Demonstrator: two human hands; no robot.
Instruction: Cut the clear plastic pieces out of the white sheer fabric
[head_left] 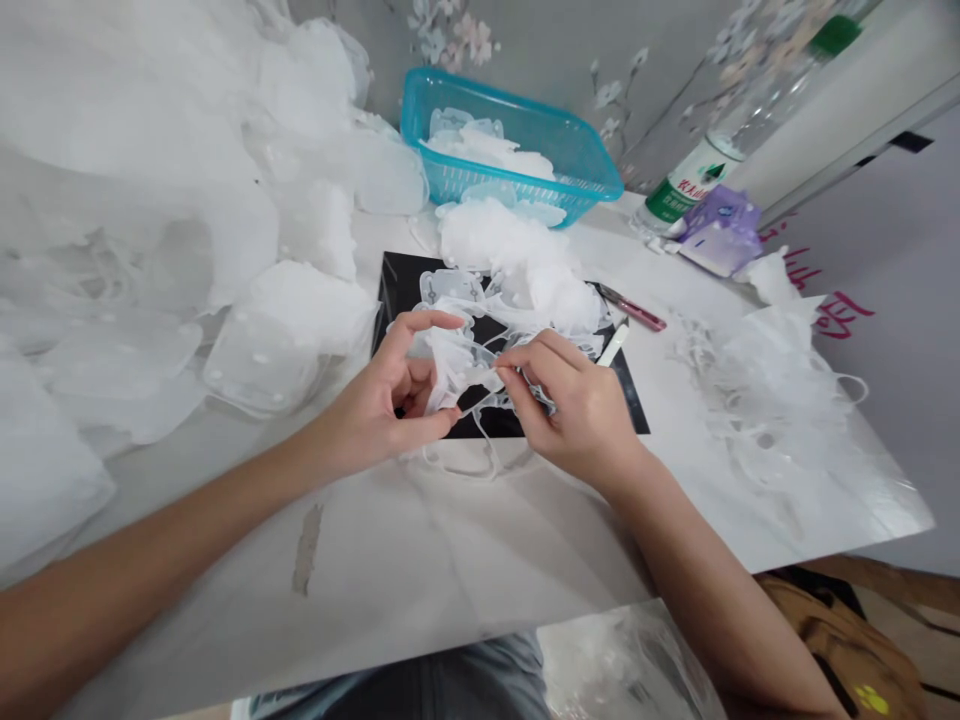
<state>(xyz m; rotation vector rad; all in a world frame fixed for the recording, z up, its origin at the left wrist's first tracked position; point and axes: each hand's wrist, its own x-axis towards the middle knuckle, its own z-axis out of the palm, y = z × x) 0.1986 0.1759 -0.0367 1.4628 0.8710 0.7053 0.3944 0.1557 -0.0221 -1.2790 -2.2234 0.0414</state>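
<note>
My left hand (409, 395) curls around a thin white translucent sheet piece (448, 365), its thumb and fingers bent about the edges. Thumb and forefinger of my right hand (574, 395) pinch the right end of the same piece. Both hands are over a black mat (401, 285), partly covered by more pale, clear-edged pieces (454, 288) and thin trimmed strips. A loop of white strip (480, 470) hangs past the mat's front edge. What exactly the piece is I cannot make out.
White sheets (262, 350) pile up at left. A blue basket (600, 165) holds similar pieces. A pink-handled cutter (637, 312) and a white pen-like tool (615, 343) lie right of the mat. Beyond are a bottle (697, 175), a purple packet (720, 230) and scrap strips (772, 390).
</note>
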